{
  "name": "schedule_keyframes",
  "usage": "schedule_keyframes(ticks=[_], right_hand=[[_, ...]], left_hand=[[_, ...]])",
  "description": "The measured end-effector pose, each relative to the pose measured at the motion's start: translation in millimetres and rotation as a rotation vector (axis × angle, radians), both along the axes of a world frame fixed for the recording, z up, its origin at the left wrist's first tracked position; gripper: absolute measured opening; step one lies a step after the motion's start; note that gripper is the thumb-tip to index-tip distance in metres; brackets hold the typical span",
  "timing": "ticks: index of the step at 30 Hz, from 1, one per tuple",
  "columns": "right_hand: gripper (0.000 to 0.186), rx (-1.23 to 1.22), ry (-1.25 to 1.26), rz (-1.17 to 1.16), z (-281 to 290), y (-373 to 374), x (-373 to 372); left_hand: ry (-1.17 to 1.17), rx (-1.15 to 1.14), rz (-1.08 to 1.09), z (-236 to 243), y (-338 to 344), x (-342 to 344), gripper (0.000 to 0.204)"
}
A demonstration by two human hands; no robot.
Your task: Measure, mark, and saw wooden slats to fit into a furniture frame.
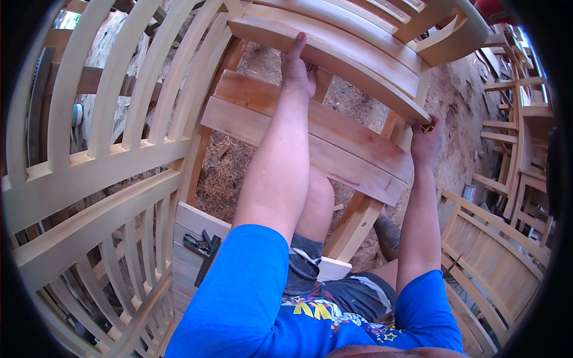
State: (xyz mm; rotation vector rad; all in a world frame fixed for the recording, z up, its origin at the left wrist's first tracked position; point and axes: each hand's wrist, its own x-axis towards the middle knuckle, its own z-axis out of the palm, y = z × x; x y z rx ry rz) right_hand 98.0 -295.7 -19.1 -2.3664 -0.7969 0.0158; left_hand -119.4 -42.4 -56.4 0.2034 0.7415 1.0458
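A long pale wooden board (352, 70) runs across the far side of an unfinished wooden chair or bench frame. My left hand (296, 68) is closed over its near edge, thumb up against the face and fingers curled beneath. At the board's right end my right hand (427, 140) grips the corner, its fingers bent and partly hidden. Closer to me, two wooden planks lie side by side over the frame: a reddish plank (358, 128) and a paler plank (352, 164). A square wooden leg (357, 224) slants under their right end.
Slatted chair backs (119, 149) stand close on my left. A black clamp-like tool (206, 250) rests on pale slats beside my left arm. More wooden furniture (495, 256) stands at right. Wood shavings (224, 173) cover the ground, and a tattooed limb (387, 235) shows beneath the planks.
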Motion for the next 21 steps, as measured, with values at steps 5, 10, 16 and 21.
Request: schedule_keyframes(ticks=[5,10,16,21], right_hand=[[0.044,0.058,0.043,-0.007,1.8,3.1,-2.0],[0.044,0.045,-0.048,0.007,0.9,4.0,-4.7],[0.043,0.063,-0.042,0.004,-0.5,4.8,-1.3],[0.044,0.054,-0.065,0.014,-3.7,6.3,2.8]], left_hand=[[-0.005,0.024,0.001,-1.2,-1.1,-1.3,0.081],[-0.048,0.033,-0.019,-0.8,1.7,-3.5,0.079],[-0.068,0.027,-0.036,-2.3,0.7,-3.7,0.079],[-0.080,0.029,-0.020,-0.4,0.0,-5.6,0.083]])
